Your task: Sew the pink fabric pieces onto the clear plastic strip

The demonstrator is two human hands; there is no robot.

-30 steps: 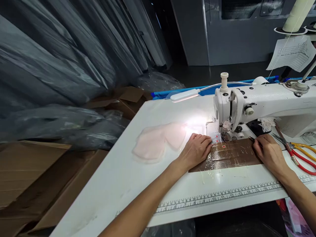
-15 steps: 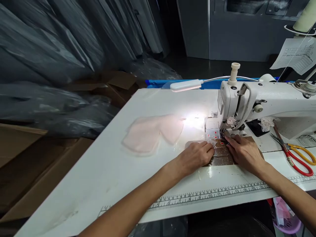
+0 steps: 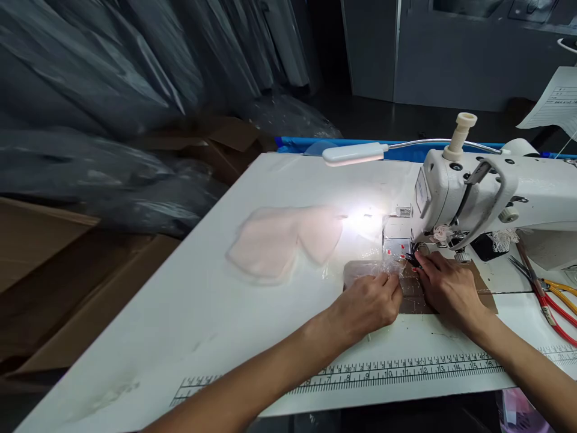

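My left hand (image 3: 372, 300) rests on the white sewing table (image 3: 234, 325) with its fingers curled, pinching a small clear, shiny piece (image 3: 391, 269) just left of the needle area. My right hand (image 3: 446, 287) lies on the brown taped patch (image 3: 484, 291) with its fingers drawn together at a small dark item (image 3: 412, 260) by the presser foot. The white sewing machine (image 3: 491, 186) stands right behind both hands. What the right fingers hold is too small to name.
Pale pink fabric pieces (image 3: 283, 240) lie left of the lamp's glare, under a gooseneck lamp (image 3: 356, 153). Red and yellow-handled scissors (image 3: 556, 300) lie at the right. A printed ruler (image 3: 406, 367) runs along the table's front edge. Cardboard boxes (image 3: 67, 288) and grey plastic-wrapped rolls (image 3: 103, 90) stand at the left.
My right hand slid left across the brown patch to the presser foot. My left hand drew slightly back and curled on the clear piece. The view shifted left.
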